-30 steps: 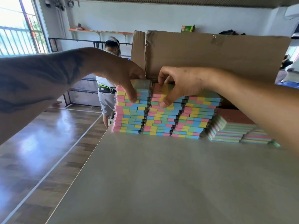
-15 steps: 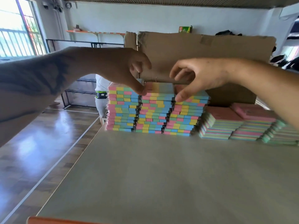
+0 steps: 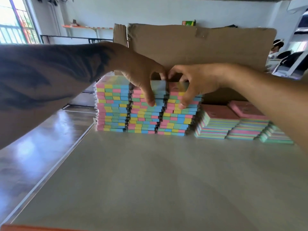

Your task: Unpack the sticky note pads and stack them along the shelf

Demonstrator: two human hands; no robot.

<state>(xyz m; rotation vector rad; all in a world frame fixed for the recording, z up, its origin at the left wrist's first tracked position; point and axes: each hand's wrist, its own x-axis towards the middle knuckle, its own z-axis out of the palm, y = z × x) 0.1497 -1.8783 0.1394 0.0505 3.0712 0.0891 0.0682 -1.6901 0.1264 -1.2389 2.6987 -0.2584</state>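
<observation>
Your left hand (image 3: 143,75) pinches the top pads of the middle stack (image 3: 146,117), thumb on its front; your right hand (image 3: 195,80) grips the stack to its right (image 3: 180,120) likewise. Flat pastel piles (image 3: 218,124) sit further right, cardboard box (image 3: 200,45) behind, on the smooth shelf (image 3: 150,180).

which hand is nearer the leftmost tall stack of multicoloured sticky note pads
Left. The left hand grips the top of the middle stack, right beside the leftmost tall stack of multicoloured sticky note pads. The right hand grips the third stack, one stack further away.
</observation>
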